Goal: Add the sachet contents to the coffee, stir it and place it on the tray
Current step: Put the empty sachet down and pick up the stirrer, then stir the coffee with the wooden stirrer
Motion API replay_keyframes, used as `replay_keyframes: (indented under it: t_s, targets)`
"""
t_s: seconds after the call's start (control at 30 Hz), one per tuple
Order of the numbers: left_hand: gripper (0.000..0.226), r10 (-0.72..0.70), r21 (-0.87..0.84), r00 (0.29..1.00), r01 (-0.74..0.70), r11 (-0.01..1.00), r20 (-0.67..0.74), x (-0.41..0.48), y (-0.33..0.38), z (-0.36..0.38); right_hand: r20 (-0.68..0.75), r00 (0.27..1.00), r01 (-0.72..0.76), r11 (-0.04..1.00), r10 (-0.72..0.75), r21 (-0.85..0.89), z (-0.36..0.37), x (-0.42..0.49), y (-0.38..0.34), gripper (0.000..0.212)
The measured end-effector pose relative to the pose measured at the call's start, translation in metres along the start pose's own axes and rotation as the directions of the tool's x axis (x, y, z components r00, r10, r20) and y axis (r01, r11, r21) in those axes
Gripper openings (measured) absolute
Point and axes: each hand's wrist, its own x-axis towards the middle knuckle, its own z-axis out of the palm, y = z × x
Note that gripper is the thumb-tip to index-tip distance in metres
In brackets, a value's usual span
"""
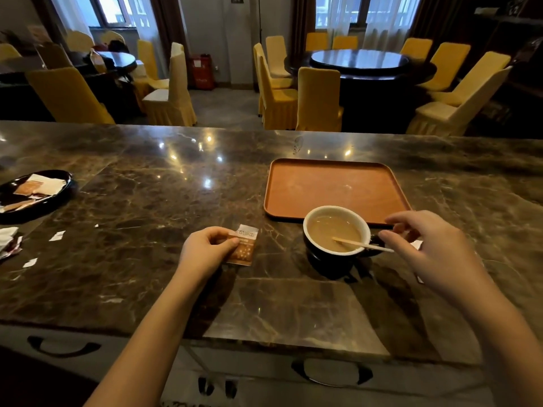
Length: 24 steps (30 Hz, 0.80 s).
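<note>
A dark cup (329, 259) with a white inside holds milky coffee and stands on the marble counter, just in front of the orange tray (332, 186). A wooden stir stick (363, 244) leans in the cup, its end poking over the right rim. My right hand (423, 245) hovers just right of the cup with fingers apart, fingertips close to the stick's end but not gripping it. My left hand (205, 251) pinches a brown-and-white sachet (242, 245) with a torn top, left of the cup, low over the counter.
A black dish (35, 198) with more sachets sits at the far left. Torn paper scraps (57, 235) and a crumpled wrapper (8, 242) lie along the left of the counter. Beyond the counter are yellow-covered chairs and round tables.
</note>
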Motion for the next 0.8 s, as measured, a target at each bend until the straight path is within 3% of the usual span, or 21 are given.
replay_keyframes:
  t_s: [0.17, 0.4, 0.63, 0.8]
  targets:
    - [0.016, 0.095, 0.238, 0.986, -0.060, 0.969, -0.139, 0.007, -0.009, 0.014, 0.117, 0.988, -0.112, 0.987, 0.098, 0.118, 0.011, -0.009, 0.010, 0.029]
    - [0.018, 0.252, 0.455, 0.937, -0.121, 0.882, -0.241, 0.015, -0.023, 0.025, 0.051, 0.990, -0.138, 0.924, 0.128, 0.356, 0.026, -0.011, 0.004, 0.020]
    - [0.025, 0.348, 0.489, 0.883, -0.163, 0.857, -0.315, 0.012, -0.031, 0.031, 0.068, 0.982, -0.183, 0.777, 0.178, 0.602, 0.030, -0.016, -0.007, 0.015]
    - [0.022, 0.388, 0.509, 0.862, -0.187, 0.840, -0.325, 0.008, -0.030, 0.031, 0.048, 0.981, -0.176, 0.746, 0.190, 0.642, 0.034, -0.014, -0.014, 0.016]
